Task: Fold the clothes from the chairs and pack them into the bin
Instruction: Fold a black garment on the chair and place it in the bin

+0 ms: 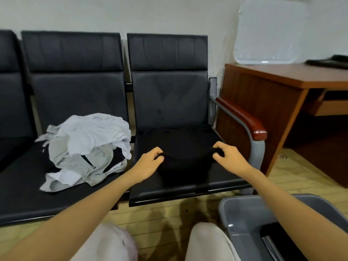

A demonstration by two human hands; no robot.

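Black padded chairs (pixel 169 102) line the wall. Both hands, left hand (pixel 148 162) and right hand (pixel 228 157), pinch a black garment (pixel 186 159), dark and hard to read against the seat.

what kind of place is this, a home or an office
Probably an office or waiting room: linked black padded chairs, a wooden desk, and what looks like a whiteboard against the wall.

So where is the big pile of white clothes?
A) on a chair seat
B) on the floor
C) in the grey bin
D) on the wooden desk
A: the pile of white clothes lies on a black chair seat, to the left of the black garment that the left hand and right hand pinch.
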